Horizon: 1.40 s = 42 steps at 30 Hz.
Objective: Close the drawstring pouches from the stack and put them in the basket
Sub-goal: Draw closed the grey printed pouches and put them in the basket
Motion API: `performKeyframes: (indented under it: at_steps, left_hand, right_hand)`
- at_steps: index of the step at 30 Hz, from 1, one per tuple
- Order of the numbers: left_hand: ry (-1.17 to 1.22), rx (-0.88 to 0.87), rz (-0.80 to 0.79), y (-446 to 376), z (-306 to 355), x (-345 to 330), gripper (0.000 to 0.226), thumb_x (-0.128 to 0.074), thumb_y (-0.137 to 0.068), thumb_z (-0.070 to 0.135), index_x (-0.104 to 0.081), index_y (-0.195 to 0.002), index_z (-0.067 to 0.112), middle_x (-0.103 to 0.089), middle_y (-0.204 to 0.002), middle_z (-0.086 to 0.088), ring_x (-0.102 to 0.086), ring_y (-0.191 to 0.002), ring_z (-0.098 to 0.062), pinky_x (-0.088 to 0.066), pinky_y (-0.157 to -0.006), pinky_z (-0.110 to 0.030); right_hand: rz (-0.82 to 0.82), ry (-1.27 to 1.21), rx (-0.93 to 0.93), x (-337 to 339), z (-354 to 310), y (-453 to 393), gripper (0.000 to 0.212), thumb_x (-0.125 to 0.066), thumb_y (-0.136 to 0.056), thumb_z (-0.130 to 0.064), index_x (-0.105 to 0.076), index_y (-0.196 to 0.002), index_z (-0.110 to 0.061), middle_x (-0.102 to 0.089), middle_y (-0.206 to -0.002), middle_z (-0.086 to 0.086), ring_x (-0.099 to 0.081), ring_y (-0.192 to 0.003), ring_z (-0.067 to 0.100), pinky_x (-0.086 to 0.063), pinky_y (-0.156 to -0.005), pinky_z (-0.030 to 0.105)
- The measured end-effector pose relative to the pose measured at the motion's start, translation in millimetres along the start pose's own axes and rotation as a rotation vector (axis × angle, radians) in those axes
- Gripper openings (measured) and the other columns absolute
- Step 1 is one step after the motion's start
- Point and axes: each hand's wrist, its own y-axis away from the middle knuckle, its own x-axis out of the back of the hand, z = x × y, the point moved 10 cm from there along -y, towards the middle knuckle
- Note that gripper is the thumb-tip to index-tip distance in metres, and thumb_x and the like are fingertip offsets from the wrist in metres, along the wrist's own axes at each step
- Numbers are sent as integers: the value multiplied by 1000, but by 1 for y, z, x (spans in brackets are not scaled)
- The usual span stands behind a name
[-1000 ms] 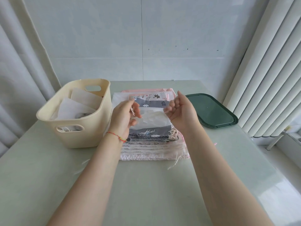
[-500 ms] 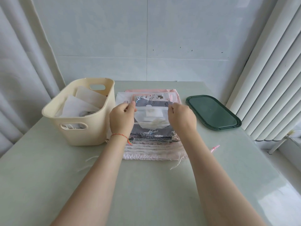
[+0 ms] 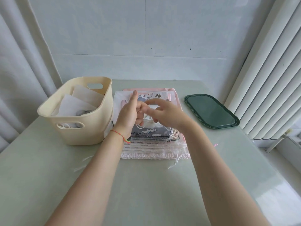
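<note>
Fingers point(image 3: 147, 110) of both hands meet over small white drawstring pouch point(image 3: 150, 124) atop fabric pouch stack point(image 3: 154, 144) on table; exact grip blurred, can't tell. Suggest pulling cords evenly outward, then drop into cream plastic basket point(image 3: 84, 128) just left.

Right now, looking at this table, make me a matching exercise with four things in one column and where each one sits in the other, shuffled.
Things:
1. basket
2. green tray
3. stack of pouches
4. red string bracelet

Places:
A. right side of the table
B. on the left wrist
C. left side of the table
D. middle, under both hands

Pairs: 1-C, 2-A, 3-D, 4-B
</note>
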Motion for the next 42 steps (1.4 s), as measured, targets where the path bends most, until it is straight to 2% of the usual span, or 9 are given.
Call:
performKeyframes:
  at_steps: [9, 16, 21, 24, 28, 31, 33, 36, 42]
  left_hand:
    - [78, 50, -13, -1, -4, -2, 51, -28, -101, 56, -50, -82, 14, -24, -50, 4, -18, -43, -10, -15, -43, -22]
    - [-190, -10, -43, -1, -1, 1, 28, -48, -94, 17, -65, -75, 5, -46, -48, -6, -42, -43, -17, -38, -46, -21]
    - [-247, -25, 5, -4, -8, 2, 26, -54, -92, 9, -64, -68, 8, -47, -47, 2, -42, -43, -13, -42, -53, -18]
    - [-233, -8, 64, -7, -15, 9, 27, -54, -93, 9, -64, -68, 12, -39, -44, 10, -35, -43, -9, -32, -52, -26]
    - [-384, -52, 163, -8, -12, 19, 26, -57, -92, 12, -64, -68, 18, -40, -41, 12, -36, -42, -2, -30, -52, -23]
    - [-429, -92, 203, -7, -6, 21, 24, -57, -92, 12, -67, -71, 17, -46, -50, 9, -41, -44, -1, -34, -53, -20]
    - [-421, -106, 194, -7, -4, 17, 24, -57, -92, 12, -68, -71, 17, -51, -51, 7, -44, -44, -5, -41, -58, -26]
    - [-451, -113, 146, -5, -3, 7, 23, -58, -91, 13, -72, -73, 17, -53, -47, 7, -47, -44, -10, -46, -59, -27]
    - [-689, -218, 187, -1, 6, 7, 19, -60, -93, 15, -76, -83, 14, -53, -55, 10, -46, -54, -4, -31, -52, -8]
  right_hand:
    - [-59, 296, 2, -9, -4, -4, 14, -69, -89, -33, -70, -88, -19, -60, -56, -7, -41, -43, 1, -33, -48, 16]
    - [437, 17, 4, 55, -5, 7, 23, -56, -95, -13, -74, -81, -7, -57, -54, 2, -36, -36, 2, -32, -44, 16]
    - [465, 166, -44, 54, 12, -2, 20, -57, -94, -26, -67, -104, -12, -55, -59, -8, -49, -60, 9, -38, -65, 26]
    - [397, 309, -66, 41, 17, -4, 50, -63, -85, -43, -45, -124, -17, -51, -63, -10, -54, -86, 20, -41, -80, 32]
    - [479, 455, -81, 42, 16, 1, 43, -62, -90, -38, -42, -118, -12, -52, -76, -4, -48, -59, 7, -33, -57, 23]
    - [410, 256, -90, 43, 18, -1, 28, -58, -86, -38, -49, -106, -21, -61, -82, 1, -40, -63, -6, -33, -59, 24]
    - [382, -67, -96, 48, 12, 2, 12, -50, -87, -27, -53, -97, -21, -59, -81, 1, -41, -62, 5, -34, -56, 24]
    - [330, -454, -83, 48, 1, 7, 17, -35, -86, -4, -48, -90, -15, -39, -52, -8, -25, -46, 12, -19, -46, 23]
    - [519, -219, -130, 59, 6, 14, 18, -33, -72, -10, -50, -74, -15, -47, -63, -1, -36, -53, 15, -26, -51, 23]
